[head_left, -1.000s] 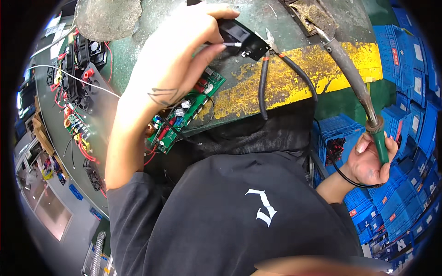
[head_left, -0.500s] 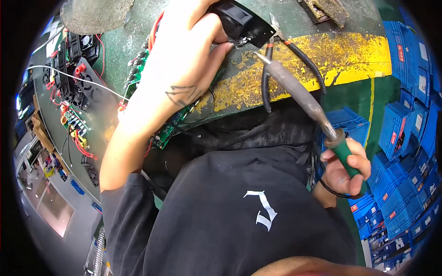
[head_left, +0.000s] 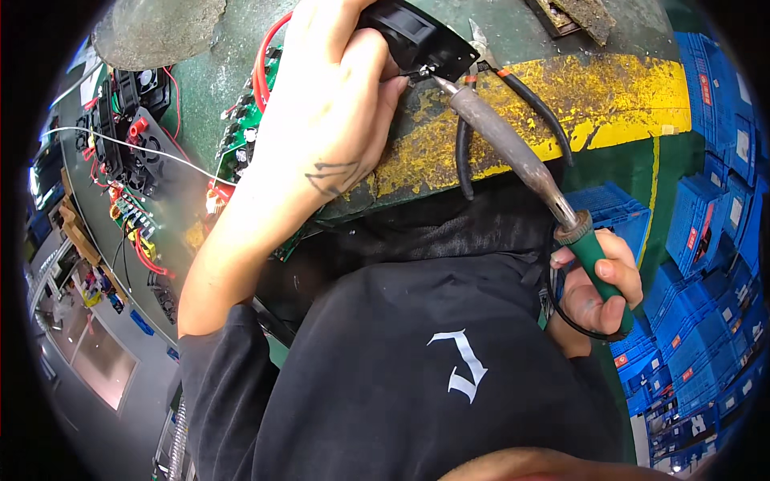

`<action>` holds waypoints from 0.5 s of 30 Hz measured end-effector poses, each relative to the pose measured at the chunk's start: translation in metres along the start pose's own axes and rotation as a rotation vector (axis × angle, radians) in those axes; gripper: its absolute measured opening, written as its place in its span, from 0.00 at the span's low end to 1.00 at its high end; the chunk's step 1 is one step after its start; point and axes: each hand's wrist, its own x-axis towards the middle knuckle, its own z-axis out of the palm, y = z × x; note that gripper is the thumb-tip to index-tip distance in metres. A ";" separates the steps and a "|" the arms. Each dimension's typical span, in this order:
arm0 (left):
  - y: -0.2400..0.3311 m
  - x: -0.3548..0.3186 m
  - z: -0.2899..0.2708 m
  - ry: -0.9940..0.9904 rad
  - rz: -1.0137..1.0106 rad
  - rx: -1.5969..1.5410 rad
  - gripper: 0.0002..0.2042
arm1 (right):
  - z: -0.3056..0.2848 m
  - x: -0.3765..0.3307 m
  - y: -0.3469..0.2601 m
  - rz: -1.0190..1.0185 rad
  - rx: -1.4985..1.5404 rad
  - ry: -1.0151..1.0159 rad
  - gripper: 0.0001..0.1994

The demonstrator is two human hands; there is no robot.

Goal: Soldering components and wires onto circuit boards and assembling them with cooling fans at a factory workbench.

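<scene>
In my right hand (head_left: 600, 282) is a soldering iron (head_left: 505, 140), its green handle gripped between thumb and curled fingers. Its tip touches, or nearly touches, a shiny metal terminal on a black panel (head_left: 413, 34) with a recessed housing. My left hand (head_left: 341, 104) is closed beside that panel, thumb and fingers pinching a short black wire (head_left: 414, 78) at the terminal; part of the wire hides behind the fingers. Orange-and-black cutting pliers (head_left: 525, 94) lie just right of the panel, jaws pointing away. A green circuit board (head_left: 241, 144) sits partly under my left forearm.
Black fans (head_left: 148, 80), red wires and small boards crowd the left of the bench. A white cable (head_left: 136, 143) crosses there. A worn yellow stripe (head_left: 626, 96) runs along the bench's front edge. Blue crates (head_left: 694, 216) are stacked at right; a dirty block (head_left: 581, 18) lies at the back.
The soldering iron's tip has moved left and up, from beside the panel to its terminal. My left hand still pinches at the same spot.
</scene>
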 end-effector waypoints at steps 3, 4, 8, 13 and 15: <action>-0.032 -0.026 0.024 0.012 -0.040 0.003 0.16 | 0.008 0.006 0.001 -0.005 0.049 -0.026 0.25; -0.049 -0.036 0.041 0.473 0.219 -0.296 0.16 | 0.009 0.007 0.002 -0.014 0.049 -0.030 0.25; 0.021 0.008 -0.027 -0.464 -0.297 0.297 0.15 | 0.007 0.004 0.006 -0.017 0.015 -0.010 0.25; 0.020 0.007 -0.030 -0.452 -0.282 0.278 0.14 | 0.011 0.005 0.006 -0.041 -0.012 -0.024 0.24; 0.020 0.009 -0.030 -0.461 -0.264 0.296 0.14 | 0.009 0.005 0.006 -0.047 -0.023 -0.028 0.24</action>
